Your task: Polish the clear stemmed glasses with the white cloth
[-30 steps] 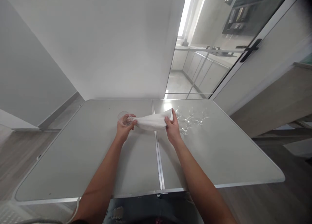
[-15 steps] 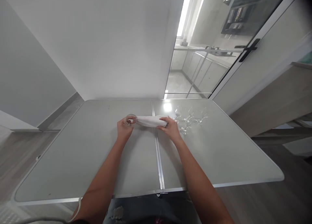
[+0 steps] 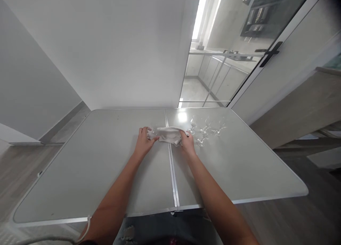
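Note:
My left hand (image 3: 144, 141) is closed around a clear glass (image 3: 153, 132), its fingers on the far side and the thumb on the near side. Against the right of that glass lies a white cloth (image 3: 171, 135), bunched and sagging a little in its middle. The cloth's right end is pinched in my right hand (image 3: 187, 142). How much of the glass the cloth covers is hidden. Both things are held over the table, close to its central seam. Just beyond my right hand stand several clear stemmed glasses (image 3: 201, 140).
The grey folding table (image 3: 87, 167) has a metal seam (image 3: 173, 174) down its middle. A white wall (image 3: 133, 60) rises behind its far edge. At the right back is a glass door with a black handle (image 3: 270, 54). A pale cord (image 3: 86, 227) hangs by my left forearm.
The glass has tilted from showing its round rim to lying sideways against the cloth. My left hand has moved right, and the cloth has gone from a smooth roll to loosely bunched.

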A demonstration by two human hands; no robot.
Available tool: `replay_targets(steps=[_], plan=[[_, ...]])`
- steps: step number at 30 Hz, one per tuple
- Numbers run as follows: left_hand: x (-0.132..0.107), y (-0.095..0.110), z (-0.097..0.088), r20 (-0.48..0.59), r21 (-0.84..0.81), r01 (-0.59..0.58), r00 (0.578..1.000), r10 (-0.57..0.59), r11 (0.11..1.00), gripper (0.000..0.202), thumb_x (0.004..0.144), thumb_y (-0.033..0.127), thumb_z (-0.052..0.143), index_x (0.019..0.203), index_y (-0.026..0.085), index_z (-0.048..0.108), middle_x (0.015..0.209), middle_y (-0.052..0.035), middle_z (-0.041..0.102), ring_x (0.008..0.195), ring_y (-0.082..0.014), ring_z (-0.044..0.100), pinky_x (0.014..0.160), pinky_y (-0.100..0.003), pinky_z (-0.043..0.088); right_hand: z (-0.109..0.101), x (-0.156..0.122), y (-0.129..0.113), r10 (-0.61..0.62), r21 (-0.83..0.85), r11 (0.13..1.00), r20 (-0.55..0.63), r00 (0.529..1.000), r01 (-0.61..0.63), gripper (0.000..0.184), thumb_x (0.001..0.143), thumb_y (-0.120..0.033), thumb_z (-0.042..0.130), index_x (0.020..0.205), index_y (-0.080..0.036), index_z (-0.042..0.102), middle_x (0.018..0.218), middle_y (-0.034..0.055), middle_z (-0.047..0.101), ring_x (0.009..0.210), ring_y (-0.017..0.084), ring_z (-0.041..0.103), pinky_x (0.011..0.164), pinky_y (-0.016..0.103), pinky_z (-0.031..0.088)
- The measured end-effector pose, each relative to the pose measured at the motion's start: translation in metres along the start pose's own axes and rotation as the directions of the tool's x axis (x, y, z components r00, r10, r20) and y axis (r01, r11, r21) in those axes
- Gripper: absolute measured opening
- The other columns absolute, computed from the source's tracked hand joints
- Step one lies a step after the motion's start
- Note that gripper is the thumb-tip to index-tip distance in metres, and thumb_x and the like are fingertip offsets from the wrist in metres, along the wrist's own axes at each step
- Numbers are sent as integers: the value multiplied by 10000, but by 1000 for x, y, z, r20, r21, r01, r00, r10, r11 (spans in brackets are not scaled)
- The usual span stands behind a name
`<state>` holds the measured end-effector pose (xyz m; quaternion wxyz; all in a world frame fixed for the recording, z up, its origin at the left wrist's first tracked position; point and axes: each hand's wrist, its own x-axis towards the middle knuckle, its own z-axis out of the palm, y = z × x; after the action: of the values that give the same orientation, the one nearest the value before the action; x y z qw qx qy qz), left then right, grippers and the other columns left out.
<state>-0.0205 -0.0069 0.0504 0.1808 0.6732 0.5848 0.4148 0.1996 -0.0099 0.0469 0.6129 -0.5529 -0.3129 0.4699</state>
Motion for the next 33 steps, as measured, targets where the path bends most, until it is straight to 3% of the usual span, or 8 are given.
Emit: replay_targets(steps=[3, 7, 10, 16, 22, 25, 29, 33], plan=[[-4, 1, 5, 145, 23, -65, 987, 61, 998, 535, 942, 428, 601, 1384, 179, 431, 1235, -129, 485, 730, -132, 571, 765, -326, 525, -1, -8, -8, -228, -95, 970, -31, 973, 224, 260, 848, -472, 626, 899, -229, 550, 712, -45, 509, 619, 124, 484, 549, 231, 402], [-7, 6, 5, 275, 227, -187, 954, 121, 956, 538, 993, 410, 529, 1479, 231, 384, 1217, -107, 532, 779, -165, 625, 652, -278, 472, 3, -23, -15, -365, -172, 894, 253, 896, 413, 227, 893, -427, 598, 1023, -242, 582, 718, -45, 498, 561, 123, 421, 528, 248, 372], [-8, 7, 4, 286, 349, -229, 949, 129, 909, 544, 979, 465, 556, 1475, 274, 439, 1217, -84, 576, 716, -142, 643, 587, -262, 428, 7, -28, -13, -348, -183, 865, 452, 822, 467, 290, 916, -434, 590, 1128, -239, 614, 765, -27, 552, 597, 129, 435, 589, 262, 392], [-8, -1, 2, 258, 343, -359, 925, 280, 868, 582, 922, 541, 629, 1437, 286, 532, 1139, -84, 669, 816, -175, 686, 643, -262, 442, 1, -21, -17, -160, -127, 949, 593, 789, 287, 610, 945, -525, 557, 1489, -283, 424, 1077, 28, 631, 934, 194, 582, 904, 334, 475], [-9, -3, 2, 159, 228, -367, 928, 337, 902, 522, 827, 584, 727, 1234, 260, 687, 995, -89, 748, 826, -211, 704, 673, -272, 427, -8, -18, -24, -225, -117, 897, 710, 667, 427, 835, 858, -491, 694, 1576, -263, 334, 1054, 53, 641, 929, 236, 585, 937, 395, 487], [-9, -5, 7, 148, 229, -369, 928, 343, 901, 539, 769, 598, 777, 1180, 256, 718, 868, -74, 756, 794, -221, 702, 703, -279, 439, -5, -17, -20, -265, -137, 878, 658, 705, 458, 732, 852, -477, 696, 1507, -259, 452, 1025, 57, 644, 885, 237, 584, 899, 390, 499], [-9, -8, 19, 88, 188, -287, 957, 275, 939, 549, 766, 553, 798, 1230, 282, 683, 839, -27, 753, 707, -181, 680, 673, -262, 448, 2, -7, -6, -265, -90, 935, 461, 847, 342, 641, 817, -444, 722, 1403, -259, 539, 1001, 38, 637, 858, 210, 588, 825, 342, 506], [-9, -8, 28, 52, 47, -253, 967, 250, 966, 276, 864, 446, 723, 1060, 253, 734, 890, -46, 743, 752, -170, 661, 675, -265, 460, -2, 0, -3, -252, -11, 963, 323, 912, 270, 577, 814, -439, 717, 1341, -261, 564, 898, 3, 603, 784, 175, 567, 753, 299, 493]])
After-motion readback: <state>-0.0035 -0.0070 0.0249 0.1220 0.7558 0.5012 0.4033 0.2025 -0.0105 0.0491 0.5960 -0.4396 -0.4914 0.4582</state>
